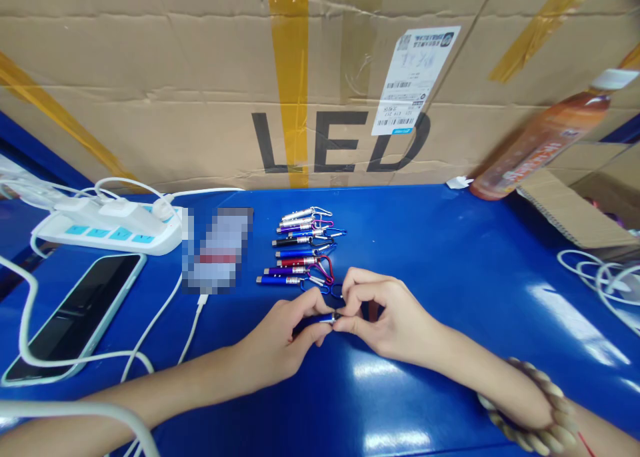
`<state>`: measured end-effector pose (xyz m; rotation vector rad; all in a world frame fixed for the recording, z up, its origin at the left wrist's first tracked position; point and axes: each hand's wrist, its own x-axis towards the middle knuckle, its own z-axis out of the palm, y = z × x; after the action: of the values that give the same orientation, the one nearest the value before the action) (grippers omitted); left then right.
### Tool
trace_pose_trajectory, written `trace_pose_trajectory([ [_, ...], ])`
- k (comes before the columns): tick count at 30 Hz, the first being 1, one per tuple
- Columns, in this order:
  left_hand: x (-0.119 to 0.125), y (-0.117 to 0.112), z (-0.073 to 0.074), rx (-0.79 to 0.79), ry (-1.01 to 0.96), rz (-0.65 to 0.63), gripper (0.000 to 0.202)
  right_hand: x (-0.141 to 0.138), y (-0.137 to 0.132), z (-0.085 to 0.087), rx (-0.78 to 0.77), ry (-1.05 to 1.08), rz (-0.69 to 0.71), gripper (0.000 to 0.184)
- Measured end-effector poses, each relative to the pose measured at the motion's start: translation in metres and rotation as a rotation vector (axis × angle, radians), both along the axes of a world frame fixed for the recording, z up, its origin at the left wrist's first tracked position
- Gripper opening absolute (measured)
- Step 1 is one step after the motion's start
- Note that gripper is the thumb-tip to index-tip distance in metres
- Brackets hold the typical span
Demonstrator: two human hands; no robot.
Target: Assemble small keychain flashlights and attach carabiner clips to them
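My left hand [283, 334] is closed around a small blue keychain penlight [320, 319], most of it hidden by the fingers. At its silvery end my right hand [383, 308] pinches with thumb and fingertips; a small dark part shows there, too small to name. The two hands nearly meet at the fingertips. Just beyond them lies a column of similar penlights with carabiner clips: a blue one [283, 280] nearest, then a purple one [287, 271], a red one [295, 262], a black one [287, 242] and silver ones [297, 214] farthest back.
On the left are a white power strip [165, 237] with plugs and cables, a phone [75, 317] and a blurred, cabled device [220, 247]. A large cardboard box [200, 77] backs the blue table [440, 257]. A drink bottle [545, 144], carton [575, 207] and white cable [595, 280] lie right.
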<state>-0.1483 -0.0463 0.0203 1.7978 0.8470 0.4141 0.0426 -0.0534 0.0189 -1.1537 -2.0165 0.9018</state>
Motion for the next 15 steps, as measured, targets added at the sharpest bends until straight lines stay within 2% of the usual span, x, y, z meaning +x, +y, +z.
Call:
trace_pose_trajectory([
  [8,0.0003,-0.0026,-0.0015,0.101,0.114,0.013,0.011,-0.0085,-0.0029,0.0022,-0.228,0.053,-0.096,0.028],
  [15,0.0014,-0.0020,-0.0016,0.101,0.129,0.004,0.011,-0.0086,-0.0017,0.0030,-0.299,0.017,-0.119,0.029],
])
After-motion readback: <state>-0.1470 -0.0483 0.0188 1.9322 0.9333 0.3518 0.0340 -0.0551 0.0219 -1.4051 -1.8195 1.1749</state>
